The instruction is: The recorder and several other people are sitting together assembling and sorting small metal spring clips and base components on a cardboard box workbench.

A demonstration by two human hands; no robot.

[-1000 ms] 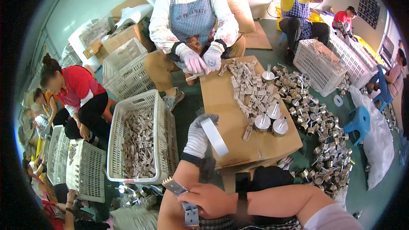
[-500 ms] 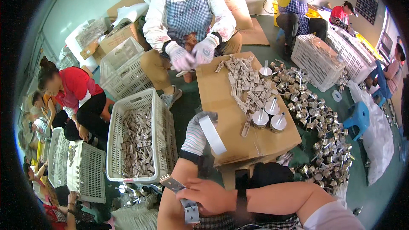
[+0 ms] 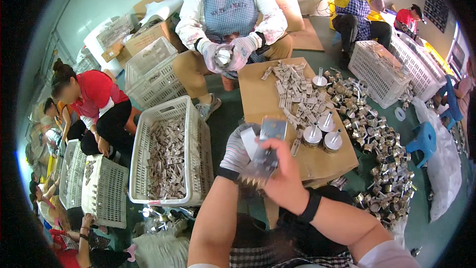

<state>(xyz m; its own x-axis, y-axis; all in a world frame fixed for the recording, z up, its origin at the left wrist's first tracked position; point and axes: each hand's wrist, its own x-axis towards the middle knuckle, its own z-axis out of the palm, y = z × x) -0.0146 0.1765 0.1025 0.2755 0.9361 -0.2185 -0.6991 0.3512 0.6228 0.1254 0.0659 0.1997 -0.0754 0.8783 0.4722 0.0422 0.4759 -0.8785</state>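
Note:
My left hand (image 3: 235,150), in a striped grey and white knit glove, is closed on a flat white strip (image 3: 249,141). Bare and curled, my right hand (image 3: 286,177) grips a bent metal plate (image 3: 273,128) with holes and a toothed edge at its lower end. The plate stands right beside the strip and covers part of it. Both hands are over the near left edge of a cardboard box (image 3: 322,166). On that box lie a pile of small metal clips (image 3: 292,87) and several round metal pieces with white discs and upright stems (image 3: 313,134).
A white plastic crate (image 3: 187,156) full of similar clips stands to my left. Many metal cup-shaped parts (image 3: 379,154) cover the floor at right, near a blue stool (image 3: 421,144). Across the box sits a person (image 3: 229,12) with gloved hands around a round part. Others work at both sides.
My right hand has risen from my lap with the metal plate, up to the strip in my left hand. The person opposite now holds a round part between both gloves.

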